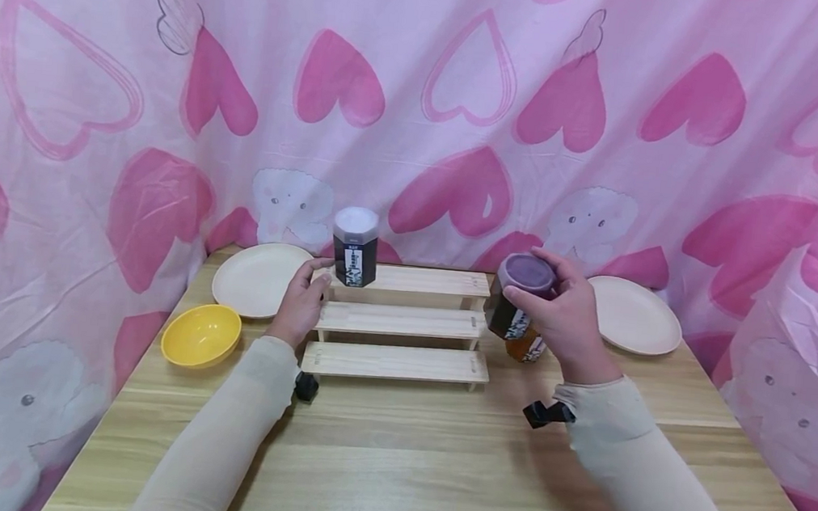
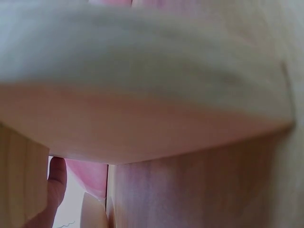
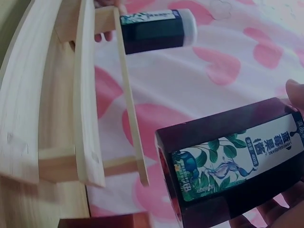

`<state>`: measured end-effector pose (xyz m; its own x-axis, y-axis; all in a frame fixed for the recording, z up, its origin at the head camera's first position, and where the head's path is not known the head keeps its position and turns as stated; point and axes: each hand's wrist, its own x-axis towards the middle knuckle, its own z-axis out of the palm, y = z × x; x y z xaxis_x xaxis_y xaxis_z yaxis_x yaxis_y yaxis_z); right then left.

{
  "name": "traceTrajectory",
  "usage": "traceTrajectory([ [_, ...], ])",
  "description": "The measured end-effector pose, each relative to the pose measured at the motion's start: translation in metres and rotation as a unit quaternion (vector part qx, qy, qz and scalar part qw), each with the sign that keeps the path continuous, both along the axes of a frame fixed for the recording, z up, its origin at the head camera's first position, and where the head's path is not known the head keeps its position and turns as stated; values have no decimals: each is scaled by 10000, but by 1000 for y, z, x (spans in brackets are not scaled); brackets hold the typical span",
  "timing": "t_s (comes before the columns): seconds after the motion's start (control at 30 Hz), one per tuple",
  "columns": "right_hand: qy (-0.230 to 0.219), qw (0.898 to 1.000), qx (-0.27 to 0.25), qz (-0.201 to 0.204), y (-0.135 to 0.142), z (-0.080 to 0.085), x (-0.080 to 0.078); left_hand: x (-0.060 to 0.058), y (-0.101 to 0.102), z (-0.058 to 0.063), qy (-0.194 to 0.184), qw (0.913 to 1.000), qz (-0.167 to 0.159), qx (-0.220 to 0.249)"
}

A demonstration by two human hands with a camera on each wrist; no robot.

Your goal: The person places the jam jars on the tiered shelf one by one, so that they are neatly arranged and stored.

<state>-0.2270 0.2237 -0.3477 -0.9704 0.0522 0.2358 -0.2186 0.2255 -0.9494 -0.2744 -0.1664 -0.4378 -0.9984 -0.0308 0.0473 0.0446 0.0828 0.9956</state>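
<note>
Sleeves, two, pale beige: your left sleeve (image 1: 217, 442) and right sleeve (image 1: 646, 471), each with a black wrist unit (image 1: 306, 387) at its cuff. Your right hand (image 1: 569, 322): thumb and fingers clamped round one dark jar (image 3: 228, 164), tilted, held up by the right end of a three-tier wooden rack (image 1: 403, 320). Jar, in detail: faceted, almost black contents with a reddish tint along one edge, purplish round lid (image 1: 527, 272), white label (image 3: 237, 159) bearing Chinese characters, green leaves and a blue-violet figure. Second jar (image 1: 355, 251): dark contents, whitish lid, upright on the top tier, left end. Third jar (image 1: 527, 346): amber contents, on the table (image 1: 391, 465), partly hidden behind the held one. Your left hand (image 1: 302, 303): at the rack's left end, near the second jar; whether it grips the wood, you cannot tell. Yellow bowl (image 1: 201, 335): left. Cream plates, two: left plate (image 1: 261, 279) behind the bowl, right plate (image 1: 633, 316) beyond your right hand. Backdrop: pink heart-print curtain (image 1: 426, 62).
</note>
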Motion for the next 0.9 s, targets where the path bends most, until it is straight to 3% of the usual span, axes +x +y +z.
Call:
traceTrajectory([
  [0.33,91,9999,-110,-34,-33,-3,-28,-20,-5,-30,194,9997,112,54],
  [0.6,207,9992,-328,54,-59,-6,-45,-21,-4,-33,408,9991,128,3],
  [0.9,67,9992,-392,6,-76,-12,-62,-21,-5,-33,312,9994,119,-44],
])
